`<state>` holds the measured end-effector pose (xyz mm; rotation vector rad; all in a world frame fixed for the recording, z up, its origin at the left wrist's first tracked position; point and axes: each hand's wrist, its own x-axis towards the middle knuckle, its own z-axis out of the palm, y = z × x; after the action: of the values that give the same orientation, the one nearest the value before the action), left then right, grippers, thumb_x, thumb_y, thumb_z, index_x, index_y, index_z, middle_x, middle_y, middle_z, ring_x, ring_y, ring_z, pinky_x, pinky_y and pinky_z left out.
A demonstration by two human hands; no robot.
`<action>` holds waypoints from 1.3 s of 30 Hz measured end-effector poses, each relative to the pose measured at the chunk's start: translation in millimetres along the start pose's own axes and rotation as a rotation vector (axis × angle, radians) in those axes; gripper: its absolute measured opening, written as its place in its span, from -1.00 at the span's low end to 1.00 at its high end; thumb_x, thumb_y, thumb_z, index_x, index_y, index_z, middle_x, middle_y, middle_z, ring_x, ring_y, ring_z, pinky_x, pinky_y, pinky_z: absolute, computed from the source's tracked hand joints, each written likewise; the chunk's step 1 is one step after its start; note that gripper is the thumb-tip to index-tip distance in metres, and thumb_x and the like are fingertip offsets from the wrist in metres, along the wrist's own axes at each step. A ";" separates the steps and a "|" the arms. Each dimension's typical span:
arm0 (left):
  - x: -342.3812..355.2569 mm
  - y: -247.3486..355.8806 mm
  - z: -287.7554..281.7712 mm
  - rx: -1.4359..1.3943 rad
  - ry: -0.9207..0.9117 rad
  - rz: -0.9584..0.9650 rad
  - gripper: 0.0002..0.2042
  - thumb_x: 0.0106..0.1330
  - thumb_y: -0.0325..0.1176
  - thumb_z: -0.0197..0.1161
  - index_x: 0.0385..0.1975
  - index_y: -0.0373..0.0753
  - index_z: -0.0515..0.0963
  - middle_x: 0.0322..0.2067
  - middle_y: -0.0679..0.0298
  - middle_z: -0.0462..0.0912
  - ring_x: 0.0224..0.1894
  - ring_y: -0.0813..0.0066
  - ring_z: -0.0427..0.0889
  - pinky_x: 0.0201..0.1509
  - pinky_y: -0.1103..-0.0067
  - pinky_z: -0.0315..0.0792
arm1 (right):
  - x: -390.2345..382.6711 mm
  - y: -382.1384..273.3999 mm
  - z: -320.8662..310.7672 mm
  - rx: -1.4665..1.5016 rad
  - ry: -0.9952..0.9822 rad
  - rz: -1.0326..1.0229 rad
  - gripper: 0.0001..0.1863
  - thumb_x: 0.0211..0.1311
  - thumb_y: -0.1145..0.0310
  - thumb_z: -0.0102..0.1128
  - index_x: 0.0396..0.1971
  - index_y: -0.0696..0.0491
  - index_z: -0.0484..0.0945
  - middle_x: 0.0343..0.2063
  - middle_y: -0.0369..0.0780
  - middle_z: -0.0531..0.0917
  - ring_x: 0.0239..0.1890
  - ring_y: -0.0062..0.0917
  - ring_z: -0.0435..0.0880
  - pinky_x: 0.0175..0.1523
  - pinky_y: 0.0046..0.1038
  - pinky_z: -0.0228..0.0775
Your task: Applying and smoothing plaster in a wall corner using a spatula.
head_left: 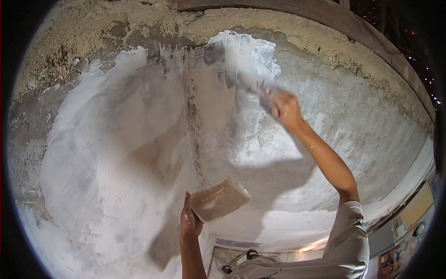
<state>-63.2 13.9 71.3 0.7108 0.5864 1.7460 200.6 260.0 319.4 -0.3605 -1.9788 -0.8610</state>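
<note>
My right hand [284, 109] is raised at the wall, closed round the handle of a putty knife [247, 83] smeared by motion. Its blade is at or close to the wall, just below a patch of wet white putty [255, 53]; I cannot tell whether it touches. Lower down, my left hand [190, 222] grips a shallow rectangular tub [221, 200] by its left side. The tub is tilted, and its inside is coated with pale putty residue. White specks dot both hands.
The left wall [88, 158] is largely coated white and meets the grey right wall [353, 116] at a rough corner seam [192, 121]. Bare crumbly plaster runs along the top under a wooden beam [278, 14]. Tiled floor [220, 253] and household items show at the bottom.
</note>
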 end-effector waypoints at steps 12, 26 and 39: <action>-3.4 -11.2 -8.8 -0.017 -0.159 0.041 0.01 0.13 0.18 0.22 0.36 -0.28 -0.22 0.21 0.12 0.22 0.24 0.19 0.28 0.21 0.23 0.36 | -141.4 -37.6 34.3 -0.235 -0.345 -0.080 -0.33 -0.03 0.60 0.14 0.17 -0.19 0.37 0.19 -0.31 0.41 0.01 -0.40 0.60 -0.11 -0.38 0.61; 12.3 -34.8 7.9 -0.053 0.003 -0.101 -0.46 0.40 0.05 -0.10 0.13 -0.31 0.27 0.01 0.13 0.46 0.10 0.30 0.45 0.13 0.36 0.43 | -53.0 26.2 -71.6 -0.248 0.149 0.042 -0.62 -0.09 0.59 0.11 -0.17 0.03 0.58 -0.43 -0.10 0.63 -0.53 -0.28 0.54 -0.30 -0.31 0.48; 40.0 -60.6 54.0 -0.009 -0.107 -0.124 -0.44 0.43 0.03 -0.18 0.14 -0.38 0.26 0.08 0.08 0.42 0.11 0.27 0.43 0.19 0.34 0.35 | -215.0 0.8 -65.3 0.102 -0.414 0.186 -0.42 0.00 0.58 0.10 0.06 -0.27 0.45 0.24 -0.49 0.34 0.24 -0.51 0.36 0.31 -0.22 0.26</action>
<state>7.2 70.6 73.5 0.7414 0.5382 1.5852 357.8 233.5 161.0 -0.6962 -2.3118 -0.5968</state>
